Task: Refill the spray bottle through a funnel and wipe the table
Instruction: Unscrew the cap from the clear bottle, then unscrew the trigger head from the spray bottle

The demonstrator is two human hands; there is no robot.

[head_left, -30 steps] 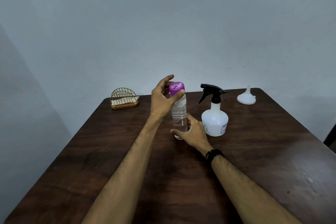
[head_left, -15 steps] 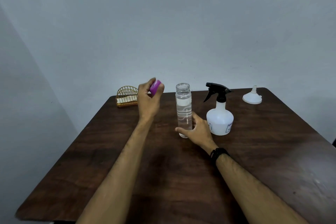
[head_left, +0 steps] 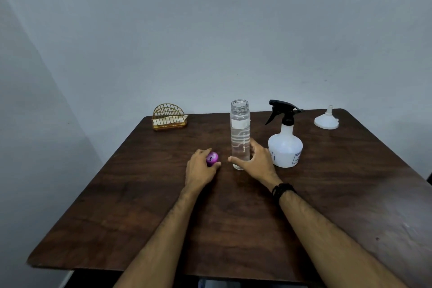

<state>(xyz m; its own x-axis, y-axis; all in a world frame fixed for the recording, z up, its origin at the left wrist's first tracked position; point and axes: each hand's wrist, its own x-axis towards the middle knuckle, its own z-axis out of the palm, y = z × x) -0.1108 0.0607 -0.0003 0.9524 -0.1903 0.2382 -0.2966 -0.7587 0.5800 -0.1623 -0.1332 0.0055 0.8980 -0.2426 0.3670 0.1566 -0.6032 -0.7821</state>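
Observation:
A clear water bottle point(head_left: 239, 128) stands upright and uncapped in the middle of the dark wooden table point(head_left: 233, 217). My right hand point(head_left: 253, 161) wraps around its lower part. My left hand point(head_left: 201, 168) rests on the table just left of the bottle, closed on the purple cap point(head_left: 212, 159). A white spray bottle point(head_left: 285, 145) with a black trigger head stands right of the water bottle. A white funnel point(head_left: 326, 120) lies upside down at the far right of the table.
A gold wire holder point(head_left: 168, 117) with folded napkins stands at the far left corner. Grey walls close in behind and to the left. The table's front edge lies near me.
My left hand took the purple cap off the bottle, carried it left and lowered it to the table. My right hand stayed on the bottle.

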